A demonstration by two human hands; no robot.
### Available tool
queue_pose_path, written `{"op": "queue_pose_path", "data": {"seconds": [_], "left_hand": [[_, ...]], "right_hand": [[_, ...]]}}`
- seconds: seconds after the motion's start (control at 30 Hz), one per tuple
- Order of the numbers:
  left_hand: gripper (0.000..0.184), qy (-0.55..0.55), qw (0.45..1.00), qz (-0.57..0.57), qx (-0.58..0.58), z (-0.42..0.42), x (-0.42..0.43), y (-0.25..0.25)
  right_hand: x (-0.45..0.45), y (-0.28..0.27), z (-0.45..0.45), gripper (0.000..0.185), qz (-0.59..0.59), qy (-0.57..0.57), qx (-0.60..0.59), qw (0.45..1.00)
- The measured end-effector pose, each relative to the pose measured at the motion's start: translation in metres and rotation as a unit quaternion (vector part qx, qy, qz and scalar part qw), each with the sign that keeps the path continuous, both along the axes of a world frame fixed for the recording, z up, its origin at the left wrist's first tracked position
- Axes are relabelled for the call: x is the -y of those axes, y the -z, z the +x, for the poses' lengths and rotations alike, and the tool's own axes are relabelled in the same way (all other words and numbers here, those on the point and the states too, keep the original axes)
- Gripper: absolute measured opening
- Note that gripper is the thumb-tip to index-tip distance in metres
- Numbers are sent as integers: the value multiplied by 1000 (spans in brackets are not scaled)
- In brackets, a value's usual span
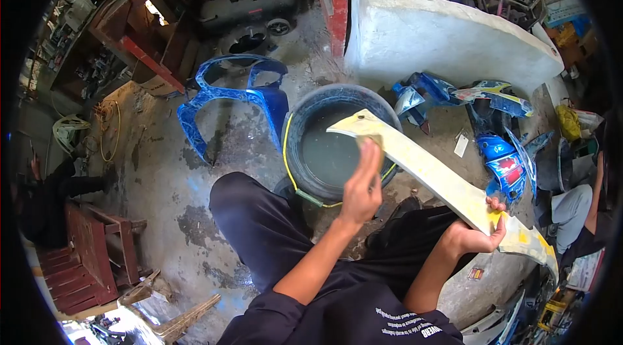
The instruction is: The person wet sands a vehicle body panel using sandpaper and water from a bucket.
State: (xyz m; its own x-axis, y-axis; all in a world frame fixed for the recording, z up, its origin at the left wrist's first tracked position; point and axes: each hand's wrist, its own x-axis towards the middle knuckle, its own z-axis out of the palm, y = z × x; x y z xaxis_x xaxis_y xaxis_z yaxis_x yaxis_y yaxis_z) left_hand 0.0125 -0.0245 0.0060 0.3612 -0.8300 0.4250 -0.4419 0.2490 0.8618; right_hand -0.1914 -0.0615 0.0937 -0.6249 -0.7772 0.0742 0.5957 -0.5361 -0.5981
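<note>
A long curved body panel (431,173), pale white with yellow patches, lies slantwise across the view above my right leg. My right hand (477,231) is closed around its lower part, thumb on the near edge and fingertips over the far edge. Near the panel's upper end, my left hand (363,183) presses a small tan piece of what looks like sandpaper (371,144) against the surface with its fingers together. Below that end stands a dark tub of water (318,150) with a yellow cord (286,157) around its side.
Blue plastic fairings (259,95) lie left of the tub, with more blue parts (506,163) at right. A white low wall (448,34) rises behind. A red wooden bench (84,254) is at left. Other people show at the left edge and the right edge (571,212).
</note>
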Motion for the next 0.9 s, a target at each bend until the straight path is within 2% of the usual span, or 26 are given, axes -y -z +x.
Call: {"op": "queue_pose_path", "data": {"seconds": [0.07, 0.13, 0.2, 0.27, 0.33, 0.4, 0.43, 0.53, 0.6, 0.67, 0.73, 0.8, 0.9], "left_hand": [[49, 26, 999, 11, 18, 5, 0, 4], [52, -113, 991, 41, -51, 21, 9, 10], [52, -115, 992, 30, -49, 19, 10, 8], [50, 3, 1000, 11, -19, -1, -1, -3], [49, 39, 999, 20, -11, -2, -4, -1], [50, -87, 993, 35, -73, 14, 6, 7], [49, -130, 987, 74, -63, 26, 11, 7], [51, -90, 995, 33, -22, 11, 10, 4], [51, 8, 1000, 23, -20, -6, -3, -3], [51, 20, 1000, 18, 11, 7, 1, 10], [53, -134, 985, 75, -78, 25, 12, 15], [52, -134, 988, 62, -39, 20, 14, 13], [50, 14, 1000, 23, -9, -9, -3, 9]], "right_hand": [[2, 0, -1, 24, 12, 5, -3, 1000], [-1, -2, 3, 24, 21, 4, -13, 1000], [-1, -2, 2, 24, 29, -1, -23, 999], [2, 3, -2, 24, -5, 4, -5, 1000], [5, 1, -1, 24, -1, 22, 5, 1000], [0, 0, -8, 24, -19, -36, -13, 999], [1, -1, -5, 25, -6, -11, -18, 1000], [-4, -6, 8, 24, -3, -7, -4, 1000], [1, 1, 4, 24, 2, 7, -3, 1000], [2, 5, -3, 24, -11, -7, -13, 1000], [-1, 1, -1, 25, -12, -10, -19, 1000], [-2, -2, 9, 24, 17, 13, -11, 1000], [2, 1, 5, 24, 10, 11, -6, 1000]]}}
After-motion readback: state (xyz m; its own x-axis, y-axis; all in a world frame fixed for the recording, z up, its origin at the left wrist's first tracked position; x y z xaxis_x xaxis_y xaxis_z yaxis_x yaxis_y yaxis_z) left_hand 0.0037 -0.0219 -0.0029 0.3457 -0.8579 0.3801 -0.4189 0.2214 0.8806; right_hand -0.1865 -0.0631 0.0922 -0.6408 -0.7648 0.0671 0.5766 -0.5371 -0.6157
